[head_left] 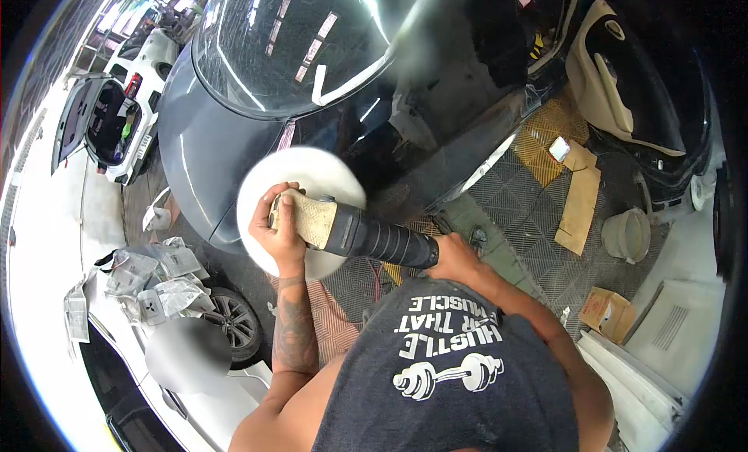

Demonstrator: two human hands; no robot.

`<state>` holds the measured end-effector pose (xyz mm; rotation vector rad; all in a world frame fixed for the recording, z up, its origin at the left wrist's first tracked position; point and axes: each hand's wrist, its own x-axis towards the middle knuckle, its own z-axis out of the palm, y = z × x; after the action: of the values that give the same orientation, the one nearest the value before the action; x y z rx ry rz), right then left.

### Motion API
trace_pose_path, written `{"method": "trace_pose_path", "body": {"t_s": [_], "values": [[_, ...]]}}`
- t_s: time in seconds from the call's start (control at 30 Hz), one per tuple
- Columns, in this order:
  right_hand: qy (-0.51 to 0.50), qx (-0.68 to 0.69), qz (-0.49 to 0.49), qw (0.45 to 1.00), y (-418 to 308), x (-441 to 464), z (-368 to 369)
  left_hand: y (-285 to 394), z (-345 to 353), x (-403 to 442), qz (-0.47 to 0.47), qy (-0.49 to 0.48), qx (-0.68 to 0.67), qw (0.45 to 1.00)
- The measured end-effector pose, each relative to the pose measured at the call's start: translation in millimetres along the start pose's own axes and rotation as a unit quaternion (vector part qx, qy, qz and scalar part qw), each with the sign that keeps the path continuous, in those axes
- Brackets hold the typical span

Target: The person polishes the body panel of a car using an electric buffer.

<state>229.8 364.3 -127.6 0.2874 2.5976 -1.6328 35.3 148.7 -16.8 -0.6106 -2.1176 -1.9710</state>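
Observation:
A black car polisher [374,238] with a big white round pad [331,175] lies across my front, the pad up against the dark car body [191,156]. The pad's edge looks blurred. My left hand [276,226] is closed over the polisher's tan, dusty head at the pad end. At the other end, my right hand [456,257] wraps the ribbed black handle; its fingertips are partly hidden. Just beyond the pad, the car's glass [284,47] has white tape [343,93] along its edge.
An open car door [635,78] stands at the right. Below it are cardboard [580,206], a grey bucket [626,235] and a brown box [608,313]. On the left, newspaper [160,273] covers part of a white car near a wheel [232,323]. A white vehicle [125,101] stands behind, its rear open.

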Motion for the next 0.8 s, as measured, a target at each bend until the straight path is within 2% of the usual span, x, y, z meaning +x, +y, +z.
{"method": "trace_pose_path", "body": {"t_s": [0.07,0.1,0.17,0.2,0.23,0.3,0.37,0.43,0.5,0.53,0.6,0.63,0.7,0.77,0.8], "values": [[-0.028,-0.042,0.078,0.996,-15,0,-13,-1,3,5,-0.001,0.002,-0.030,1.000],[-0.028,-0.045,0.076,0.996,-11,-2,-19,-1,15,9,-0.009,0.000,-0.023,1.000],[0.054,-0.076,0.060,0.994,4,-10,-35,-2,43,18,-0.011,-0.021,-0.006,1.000],[0.051,-0.118,0.109,0.986,0,-14,-50,-4,61,24,0.009,-0.036,0.009,0.999],[0.050,-0.121,0.103,0.986,0,-17,-65,-6,81,31,0.029,-0.050,0.025,0.998],[0.091,-0.109,0.164,0.976,5,-24,-89,3,123,41,0.055,-0.085,0.005,0.995],[0.084,-0.103,0.166,0.977,9,-25,-106,-2,150,44,-0.024,-0.095,-0.063,0.993],[0.073,-0.097,0.172,0.978,11,-21,-115,1,144,40,-0.029,-0.088,-0.061,0.994],[0.021,-0.085,0.130,0.988,8,-11,-107,4,110,31,0.033,-0.032,0.047,0.998],[0.021,-0.082,0.131,0.988,13,-6,-94,3,90,25,0.015,-0.013,0.034,0.999],[0.002,-0.130,0.043,0.991,25,4,-67,3,57,13,-0.012,0.019,0.009,1.000],[0.002,-0.130,0.044,0.991,19,7,-64,5,48,9,-0.021,0.031,-0.003,0.999],[-0.073,-0.078,0.082,0.991,7,13,-63,9,42,4,-0.023,0.039,-0.014,0.999],[-0.074,-0.092,0.105,0.987,5,10,-73,8,54,3,0.011,0.026,0.016,0.999],[-0.053,-0.092,0.116,0.988,15,7,-77,8,67,2,-0.003,0.017,-0.001,1.000]]}}
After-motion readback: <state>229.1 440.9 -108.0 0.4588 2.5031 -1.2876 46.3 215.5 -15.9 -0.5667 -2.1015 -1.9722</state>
